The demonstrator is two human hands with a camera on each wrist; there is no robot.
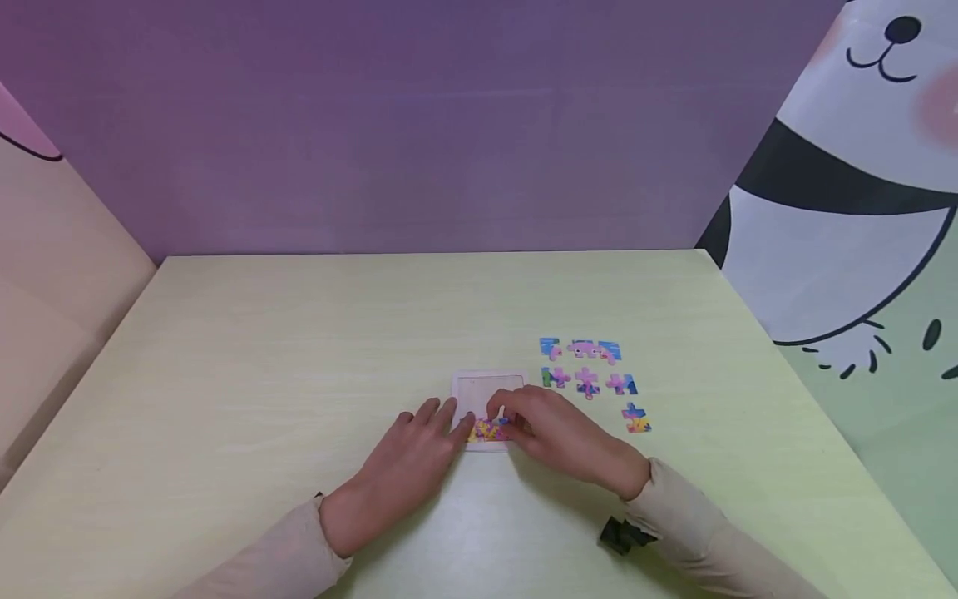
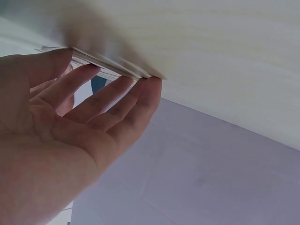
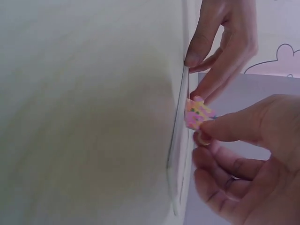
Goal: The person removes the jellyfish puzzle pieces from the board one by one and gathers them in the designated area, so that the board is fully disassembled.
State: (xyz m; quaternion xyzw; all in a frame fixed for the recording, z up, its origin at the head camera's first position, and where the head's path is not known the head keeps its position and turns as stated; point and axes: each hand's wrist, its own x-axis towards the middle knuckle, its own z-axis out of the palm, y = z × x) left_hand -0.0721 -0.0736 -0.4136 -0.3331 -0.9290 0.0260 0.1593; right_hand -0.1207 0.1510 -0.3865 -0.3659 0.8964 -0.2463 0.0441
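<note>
A pale puzzle tray (image 1: 490,374) lies flat on the table, with yellow and pink pieces (image 1: 485,430) along its near edge. My left hand (image 1: 412,462) rests at the tray's left side; the left wrist view shows its thumb and extended fingers touching the tray edge. Over the tray's right part is my right hand (image 1: 557,433). In the right wrist view it pinches a pink and yellow puzzle piece (image 3: 198,112) between thumb and forefinger, tilted up from the tray. The other right fingers are curled loosely, and part of the piece is hidden by the thumb.
Several loose puzzle pieces lie in rows right of the tray, among them a pink one (image 1: 587,382) and a blue and yellow one (image 1: 637,418). A black object (image 1: 624,537) is by the right sleeve. A purple wall (image 1: 434,150) stands behind the table.
</note>
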